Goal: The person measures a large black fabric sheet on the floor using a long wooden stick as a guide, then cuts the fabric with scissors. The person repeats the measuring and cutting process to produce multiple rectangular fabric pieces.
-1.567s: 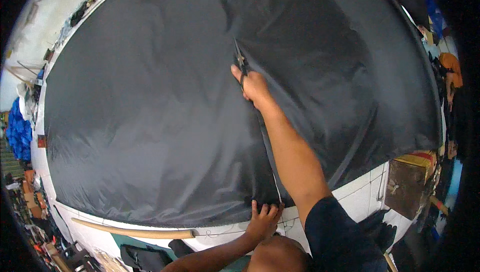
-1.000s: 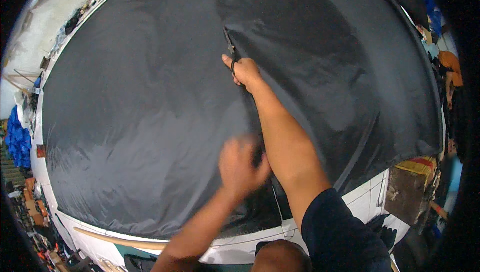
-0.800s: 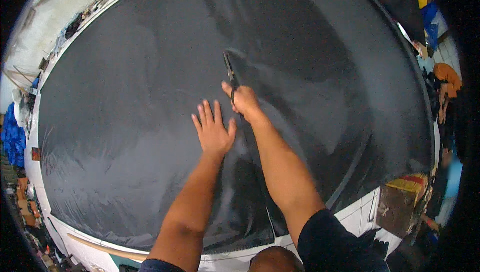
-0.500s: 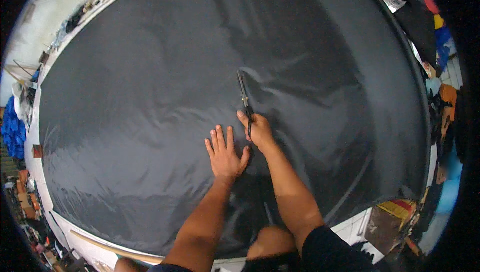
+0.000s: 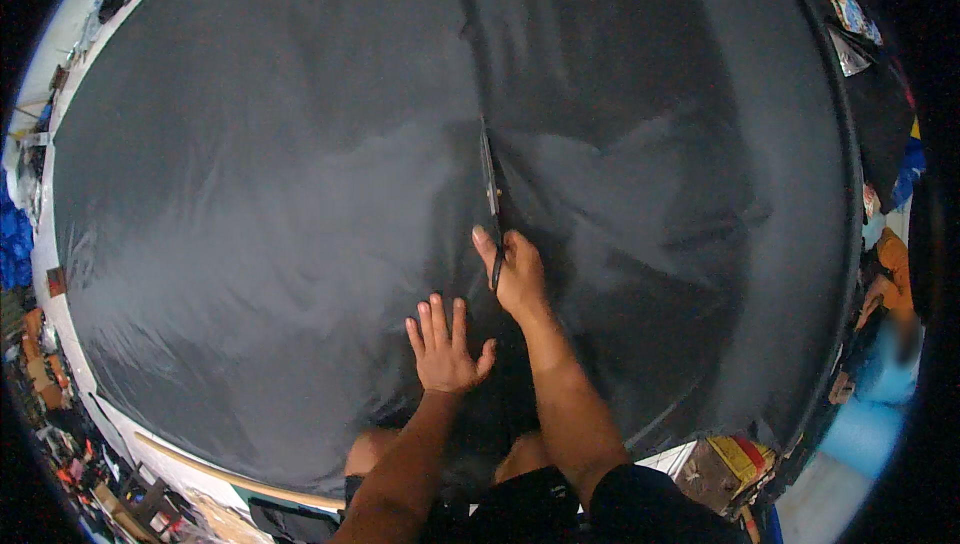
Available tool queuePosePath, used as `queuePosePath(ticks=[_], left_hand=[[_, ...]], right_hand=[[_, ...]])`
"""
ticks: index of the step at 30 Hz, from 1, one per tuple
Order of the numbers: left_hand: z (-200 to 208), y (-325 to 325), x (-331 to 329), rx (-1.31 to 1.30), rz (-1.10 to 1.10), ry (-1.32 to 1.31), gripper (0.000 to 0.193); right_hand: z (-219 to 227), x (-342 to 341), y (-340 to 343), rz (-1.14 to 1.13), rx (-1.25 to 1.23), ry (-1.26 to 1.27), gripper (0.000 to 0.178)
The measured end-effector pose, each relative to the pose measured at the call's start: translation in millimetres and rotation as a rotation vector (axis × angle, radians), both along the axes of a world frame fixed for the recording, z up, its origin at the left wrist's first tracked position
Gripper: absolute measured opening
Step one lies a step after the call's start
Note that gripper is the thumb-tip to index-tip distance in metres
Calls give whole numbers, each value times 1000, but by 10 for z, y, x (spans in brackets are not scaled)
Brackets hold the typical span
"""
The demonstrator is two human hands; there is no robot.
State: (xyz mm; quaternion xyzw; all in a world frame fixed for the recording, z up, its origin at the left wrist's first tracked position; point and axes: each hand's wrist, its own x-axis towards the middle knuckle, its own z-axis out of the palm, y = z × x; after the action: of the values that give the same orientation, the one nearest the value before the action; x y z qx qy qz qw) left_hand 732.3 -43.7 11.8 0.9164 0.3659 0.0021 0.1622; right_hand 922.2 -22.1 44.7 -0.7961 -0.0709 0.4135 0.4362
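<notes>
At far left, one bundle of crumpled, bright blue sheeting (image 5: pixel 14 244) is lying above one small, reddish-brown block (image 5: pixel 56 281), which is sitting just beside the rim of a broad, smooth, faintly glossy black sheet (image 5: pixel 250 194). The single sheet is spreading across most of the view, rippling in shallow wrinkles. At lower left, a jumble of small mixed goods (image 5: pixel 80 454), too small to count, is crowding the edge. One long, slim, tan pole (image 5: pixel 230 469) is lying along the sheet's lower border, with one flat, black item (image 5: pixel 290 521) resting near its right end.

Two bare knees (image 5: pixel 372 449) are showing at the lower border. Near the centre, the left hand (image 5: pixel 446 356) is pressing palm down on the sheet, four fingers and thumb spread apart, grasping nothing. Just beside it, the right hand (image 5: pixel 521 279) is clasping the handles of one pair of dark-handled metal scissors (image 5: pixel 490 169), the slim blades pointing up the sheet in line with one dark crease.

At lower right, one boxy brown object with a yellow-and-red top (image 5: pixel 725 469) is standing near the sheet; whether it is holding anything cannot be told. At far right, one orange bundle (image 5: pixel 893 259) is lying above light blue material (image 5: pixel 875 409).
</notes>
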Motion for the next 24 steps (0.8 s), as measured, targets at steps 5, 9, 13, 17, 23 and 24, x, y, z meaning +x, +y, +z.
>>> queuePosePath(ticks=[5, 9, 13, 17, 23, 24], left_hand=[[-39, -13, -32, -37, -12, 47, 85], [-53, -26, -28, -39, -21, 49, 85], [6, -19, -13, -32, -2, 80, 80], [40, -10, -3, -80, 4, 79, 82], [418, 533, 359, -24, 100, -103, 69], [406, 945, 638, 65, 161, -189, 64]], right_hand=[[-147, 539, 683, 15, 3, -70, 60], [-259, 1001, 1187, -4, 141, -208, 59], [-333, 1434, 1733, 1, 122, -231, 59], [-464, 1721, 2003, 24, 138, -228, 58], [-482, 1763, 2012, 13, 108, -275, 57], [-491, 1766, 1986, 9, 127, -243, 57]])
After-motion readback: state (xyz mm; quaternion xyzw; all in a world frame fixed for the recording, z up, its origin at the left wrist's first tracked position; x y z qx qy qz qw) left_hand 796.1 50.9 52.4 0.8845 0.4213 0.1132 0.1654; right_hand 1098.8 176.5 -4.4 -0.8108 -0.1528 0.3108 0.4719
